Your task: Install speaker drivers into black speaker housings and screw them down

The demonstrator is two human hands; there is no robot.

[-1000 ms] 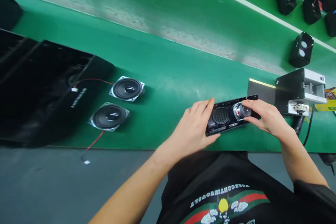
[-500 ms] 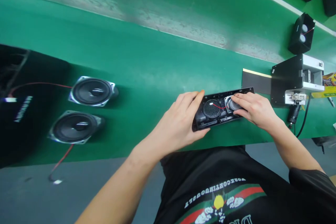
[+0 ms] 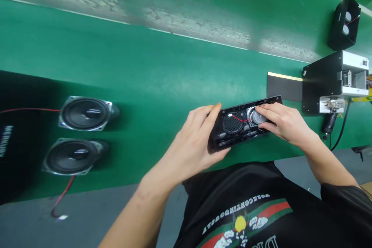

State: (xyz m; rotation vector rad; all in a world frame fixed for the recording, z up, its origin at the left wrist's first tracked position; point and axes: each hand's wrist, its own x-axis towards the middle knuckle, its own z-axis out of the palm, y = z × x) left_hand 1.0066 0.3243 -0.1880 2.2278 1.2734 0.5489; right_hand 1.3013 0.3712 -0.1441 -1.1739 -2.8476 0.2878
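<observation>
My left hand grips the left end of a long black speaker housing, thumb on the near side and fingers along the far side. Inside the housing, a round mesh grille shows on the left. My right hand is closed on a small silver speaker driver, which sits in the right half of the housing. A red wire with a white connector runs from that driver across the grille. Whether the driver is fully seated, I cannot tell.
Two larger speaker drivers with red leads lie to the left, beside a black box. On the right stand a black and white machine, a dark mat and a black box with two round silver parts.
The view has shifted, so the left-hand drivers appear lower and farther left. Both hands keep their hold, and more of the small driver's back shows beside my right fingers.
</observation>
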